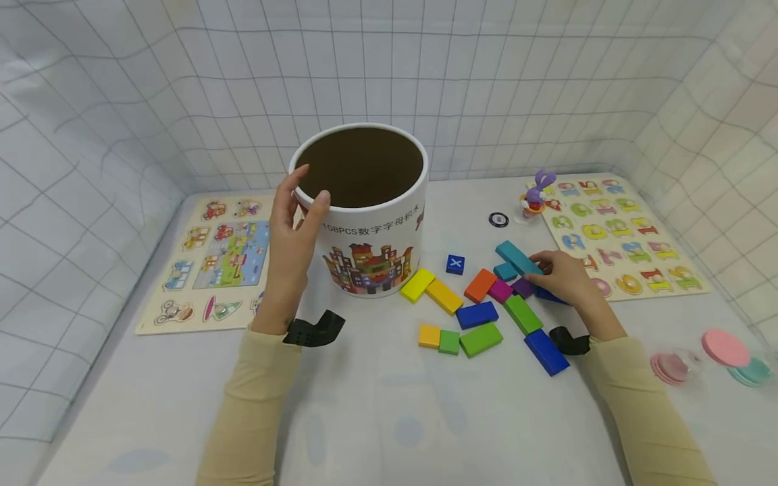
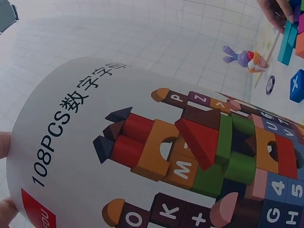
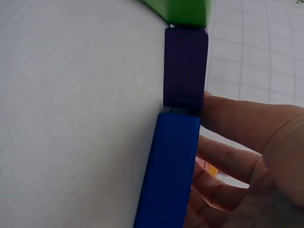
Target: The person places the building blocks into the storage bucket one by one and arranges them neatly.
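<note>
Teal block [image 1: 513, 255], the long one, is lying at the far side of the scattered blocks, right of the bucket [image 1: 371, 233], with its near end in the right hand [image 1: 565, 273]. Right fingers are bending into a narrow pinch, parted only about as far as the block between them. In the head view the block is overlapping a short teal block [image 1: 504, 272]; whether it is bearing on it or hanging free, I cannot tell.

Left hand [image 1: 290, 233] is resting at the bucket's left rim — thumb and forefinger spreading apart, loosely bent, other fingers partly hidden. It seems to be steadying the bucket.

Handling, my judgement: the pinch is sitting at one end, so the far end may be tipping. Gripping nearer the middle and lifting straight up would be safer than dragging.

Crowding: a purple block [image 3: 185, 69] and a dark blue block [image 3: 168, 166] are standing close by the right fingers, easy to knock. A magenta block [image 1: 501, 291] and a green block [image 1: 523, 314] are lying nearby. Beyond, a rabbit figurine [image 1: 535, 194] and a black chip [image 1: 499, 219] are occupying the surface [image 1: 377, 405]; a number board [image 1: 644, 265] is lying beside the right hand. The bucket's tall wall is the main obstacle leftward.
</note>
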`<state>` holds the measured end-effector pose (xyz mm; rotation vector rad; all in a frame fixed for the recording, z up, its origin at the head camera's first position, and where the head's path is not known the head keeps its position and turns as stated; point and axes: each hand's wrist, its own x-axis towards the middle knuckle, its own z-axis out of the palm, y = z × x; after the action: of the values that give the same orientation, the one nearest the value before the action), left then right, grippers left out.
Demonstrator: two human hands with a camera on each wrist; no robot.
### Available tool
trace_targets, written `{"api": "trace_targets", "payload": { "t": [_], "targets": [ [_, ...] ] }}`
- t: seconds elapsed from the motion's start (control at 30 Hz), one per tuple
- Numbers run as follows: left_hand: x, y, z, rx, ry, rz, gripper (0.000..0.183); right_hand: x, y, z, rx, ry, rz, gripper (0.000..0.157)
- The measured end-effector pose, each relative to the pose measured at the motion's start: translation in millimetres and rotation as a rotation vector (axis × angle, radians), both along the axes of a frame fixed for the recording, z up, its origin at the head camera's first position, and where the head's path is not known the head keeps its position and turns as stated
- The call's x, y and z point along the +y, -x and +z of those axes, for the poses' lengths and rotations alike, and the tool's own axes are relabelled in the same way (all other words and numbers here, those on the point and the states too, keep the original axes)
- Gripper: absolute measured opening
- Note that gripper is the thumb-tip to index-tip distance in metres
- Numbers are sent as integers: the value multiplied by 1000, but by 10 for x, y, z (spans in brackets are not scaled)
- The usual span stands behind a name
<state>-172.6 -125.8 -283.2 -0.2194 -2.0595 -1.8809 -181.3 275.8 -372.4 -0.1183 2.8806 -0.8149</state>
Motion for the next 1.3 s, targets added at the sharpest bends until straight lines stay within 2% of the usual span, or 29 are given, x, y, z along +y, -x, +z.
{"api": "trace_targets", "payload": {
  "t": [0.13,0.3,0.37,0.47,0.53,0.6,0.7,0.8,0.9,1.0,1.07,1.17,1.23,1.3],
  "targets": [
    [1,-12,14,-7,3,-2,53,-5,-14,-11,22,-28,8,41],
    [5,-12,11,-15,10,3,53,46,-13,-31,46,6,-18,41],
    [-1,-16,12,-18,10,5,53,48,-20,45,54,34,-32,43],
    [-13,-26,20,-20,10,5,52,-46,-67,292,79,144,-46,46],
    [-22,-28,27,-15,-1,-3,51,-190,-113,530,126,290,-25,43],
    [-31,-26,33,-8,-6,-12,51,-387,-150,792,189,452,33,37],
    [-35,-19,27,-4,-13,-23,51,-711,-167,1179,265,641,132,29],
    [-27,-12,8,-11,4,-20,51,-1000,-120,1513,288,751,165,24],
    [-14,-6,-10,-15,22,-17,51,-1244,7,1706,285,806,198,24],
    [-13,-10,-22,-23,32,-8,51,-1478,210,1749,224,797,266,25],
    [-17,-18,-24,-32,31,-4,50,-1621,343,1727,163,735,289,25],
    [-23,-30,-18,-47,28,-3,50,-1789,498,1692,124,581,302,22],
    [-30,-36,-5,-45,20,-8,51,-1870,563,1692,133,463,339,21],
    [-46,-36,12,-38,13,-9,51,-1930,601,1710,157,391,387,21]
  ]
}}
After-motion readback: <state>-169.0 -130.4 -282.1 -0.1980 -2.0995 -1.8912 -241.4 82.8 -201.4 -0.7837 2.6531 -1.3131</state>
